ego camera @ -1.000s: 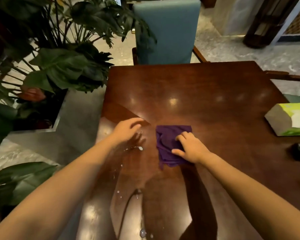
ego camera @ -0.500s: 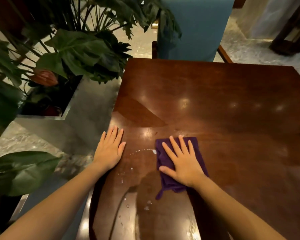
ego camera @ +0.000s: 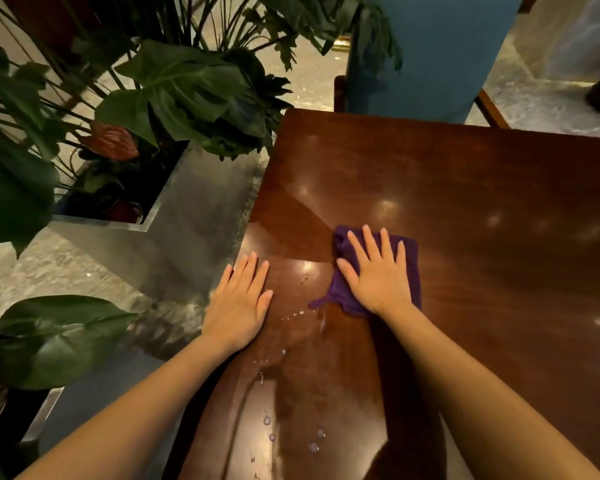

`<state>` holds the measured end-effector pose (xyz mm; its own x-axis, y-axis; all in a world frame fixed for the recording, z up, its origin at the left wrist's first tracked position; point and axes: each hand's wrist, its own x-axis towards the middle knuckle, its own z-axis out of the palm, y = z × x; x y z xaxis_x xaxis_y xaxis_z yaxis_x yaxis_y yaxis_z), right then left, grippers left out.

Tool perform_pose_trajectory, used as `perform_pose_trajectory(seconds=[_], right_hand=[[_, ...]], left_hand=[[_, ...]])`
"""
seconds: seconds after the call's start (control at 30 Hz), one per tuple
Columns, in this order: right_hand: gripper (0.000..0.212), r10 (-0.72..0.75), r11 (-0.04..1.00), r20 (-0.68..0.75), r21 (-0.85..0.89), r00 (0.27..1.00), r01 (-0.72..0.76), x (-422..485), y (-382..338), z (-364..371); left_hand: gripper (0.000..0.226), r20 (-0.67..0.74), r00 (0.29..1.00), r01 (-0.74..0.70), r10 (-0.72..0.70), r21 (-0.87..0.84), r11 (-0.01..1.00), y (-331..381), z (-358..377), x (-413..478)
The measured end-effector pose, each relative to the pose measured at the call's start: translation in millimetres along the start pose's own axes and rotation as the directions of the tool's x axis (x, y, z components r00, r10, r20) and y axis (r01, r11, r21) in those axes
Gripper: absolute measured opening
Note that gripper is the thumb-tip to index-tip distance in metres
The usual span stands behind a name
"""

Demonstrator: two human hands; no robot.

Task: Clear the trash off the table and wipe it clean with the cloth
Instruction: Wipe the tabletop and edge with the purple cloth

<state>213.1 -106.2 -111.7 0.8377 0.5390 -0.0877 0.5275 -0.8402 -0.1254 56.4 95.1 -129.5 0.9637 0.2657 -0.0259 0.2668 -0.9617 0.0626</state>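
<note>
A purple cloth (ego camera: 412, 268) lies flat on the glossy dark wooden table (ego camera: 482, 209), near its left side. My right hand (ego camera: 374, 275) presses down on the cloth with the fingers spread and flat. My left hand (ego camera: 238, 303) rests palm down on the table's left edge, fingers together, holding nothing. Small water drops (ego camera: 291, 434) and a wet streak (ego camera: 297, 315) glisten on the wood between and below my hands. No trash shows on the visible part of the table.
A metal planter (ego camera: 187, 233) with large green leaves (ego camera: 174, 88) stands close to the table's left edge. A blue upholstered chair (ego camera: 426, 53) faces the far side. Marble floor lies around.
My right hand has flattened out and pushed the cloth away from me, toward the far side. My left hand has gone from cupped to flat. The view has shifted left, losing the tissue box.
</note>
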Motion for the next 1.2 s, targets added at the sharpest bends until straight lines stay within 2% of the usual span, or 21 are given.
perform_pose_trajectory(seconds=[0.1, 0.27, 0.47, 0.57, 0.73, 0.97, 1.07, 1.13, 1.2], right_hand=[[0.069, -0.050, 0.999, 0.021, 0.013, 0.999, 0.049, 25, -20, 3], [0.086, -0.320, 0.947, 0.048, -0.015, 0.946, 0.321, 21, -41, 3], [0.066, -0.491, 0.869, 0.096, -0.004, 0.866, 0.494, -25, -54, 4], [0.068, -0.532, 0.845, 0.102, 0.005, 0.841, 0.534, -55, -62, 8], [0.068, -0.586, 0.809, 0.111, 0.027, 0.803, 0.587, -110, -78, 19], [0.064, -0.536, 0.843, 0.114, 0.018, 0.836, 0.538, -163, -92, 23], [0.066, -0.524, 0.851, 0.108, 0.094, 0.845, 0.516, -186, -96, 21], [0.067, -0.541, 0.839, 0.130, 0.156, 0.831, 0.522, -201, -96, 22], [0.065, -0.587, 0.809, 0.123, 0.086, 0.800, 0.581, -209, -93, 27]], left_hand=[[0.065, -0.012, 1.000, -0.007, 0.007, 0.007, 1.000, 0, 2, 0], [0.069, -0.024, 0.999, -0.021, 0.020, -0.013, 1.000, -2, 2, 0], [0.073, -0.031, 0.996, -0.086, 0.084, -0.089, 0.992, -14, -1, -8], [0.073, -0.041, 0.994, -0.101, 0.098, -0.056, 0.993, -21, -2, -27], [0.072, 0.027, 0.995, -0.099, 0.100, -0.032, 0.995, -27, -7, -62], [0.073, 0.036, 0.989, -0.140, 0.145, -0.102, 0.985, -36, -1, -104], [0.072, 0.009, 0.990, -0.139, 0.142, -0.153, 0.978, -38, 2, -135], [0.069, 0.007, 0.994, -0.109, 0.112, -0.181, 0.977, -37, 2, -157], [0.068, 0.026, 0.996, -0.084, 0.091, -0.189, 0.978, -33, 2, -177]])
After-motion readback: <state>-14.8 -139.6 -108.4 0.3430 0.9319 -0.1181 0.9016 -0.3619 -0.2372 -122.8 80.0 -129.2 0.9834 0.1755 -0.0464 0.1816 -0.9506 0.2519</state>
